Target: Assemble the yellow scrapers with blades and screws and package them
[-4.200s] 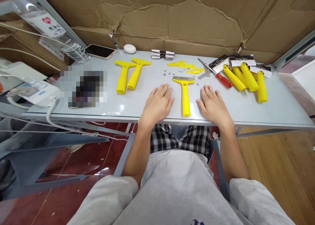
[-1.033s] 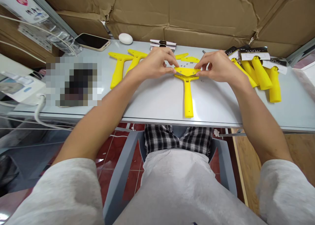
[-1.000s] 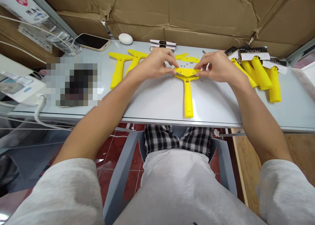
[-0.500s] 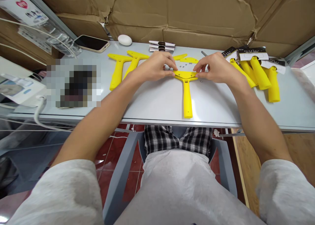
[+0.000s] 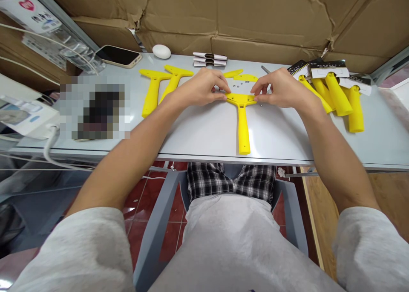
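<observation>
A yellow T-shaped scraper handle (image 5: 243,130) lies on the table with its grip pointing toward me. My left hand (image 5: 207,86) pinches the left end of its wide head between thumb and fingers. At the right end, my right hand (image 5: 277,87) holds the head in the same way. Small dark holes show along the head. Just beyond it lie several tiny metal screws (image 5: 238,85), and a yellow head piece (image 5: 246,77) sits behind them. My fingers partly cover both ends of the head.
Two yellow handles (image 5: 151,96) lie to the left. Several carded yellow handles (image 5: 338,96) are piled at right. Along the back are a phone (image 5: 119,56), a white oval object (image 5: 161,51), folded cards (image 5: 210,59) and a grey pen-like rod (image 5: 265,69). Cardboard (image 5: 271,19) walls the back.
Almost nothing differs. Both hands keep their hold on the ends of the scraper head, and the handle's grip end has shifted very slightly toward me.
</observation>
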A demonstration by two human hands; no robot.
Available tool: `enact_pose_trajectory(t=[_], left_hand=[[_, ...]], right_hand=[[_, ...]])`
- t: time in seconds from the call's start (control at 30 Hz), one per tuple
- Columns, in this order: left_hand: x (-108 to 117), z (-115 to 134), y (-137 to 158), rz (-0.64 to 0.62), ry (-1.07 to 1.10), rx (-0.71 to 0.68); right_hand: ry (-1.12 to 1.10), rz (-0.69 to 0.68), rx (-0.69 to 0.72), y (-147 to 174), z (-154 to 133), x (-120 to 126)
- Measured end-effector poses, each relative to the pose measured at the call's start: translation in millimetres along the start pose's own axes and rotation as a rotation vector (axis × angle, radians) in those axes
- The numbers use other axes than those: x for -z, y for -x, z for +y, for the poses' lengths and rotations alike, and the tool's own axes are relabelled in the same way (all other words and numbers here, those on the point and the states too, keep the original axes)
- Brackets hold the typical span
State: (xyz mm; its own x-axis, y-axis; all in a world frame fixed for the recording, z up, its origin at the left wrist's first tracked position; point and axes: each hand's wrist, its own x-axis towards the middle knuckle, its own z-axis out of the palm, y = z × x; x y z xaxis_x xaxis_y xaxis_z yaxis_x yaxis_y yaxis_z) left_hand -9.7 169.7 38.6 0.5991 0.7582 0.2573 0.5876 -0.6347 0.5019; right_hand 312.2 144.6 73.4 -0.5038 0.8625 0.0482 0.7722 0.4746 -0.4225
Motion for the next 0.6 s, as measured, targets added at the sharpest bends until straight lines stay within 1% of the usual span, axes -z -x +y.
enact_pose_trajectory(t=[0.4, 0.5, 0.6], left_hand=[[1, -2, 0, -0.015, -0.001, -0.018], [1, -4, 1, -0.021, -0.038, -0.031], [1, -7, 1, -0.04, -0.065, -0.07]], right_hand=[[-0.006, -0.009, 0.022, 2, -1, 1], [0.003, 0.006, 0.081, 1, 5, 0], [0.01, 0.03, 0.194, -1, 11, -2]])
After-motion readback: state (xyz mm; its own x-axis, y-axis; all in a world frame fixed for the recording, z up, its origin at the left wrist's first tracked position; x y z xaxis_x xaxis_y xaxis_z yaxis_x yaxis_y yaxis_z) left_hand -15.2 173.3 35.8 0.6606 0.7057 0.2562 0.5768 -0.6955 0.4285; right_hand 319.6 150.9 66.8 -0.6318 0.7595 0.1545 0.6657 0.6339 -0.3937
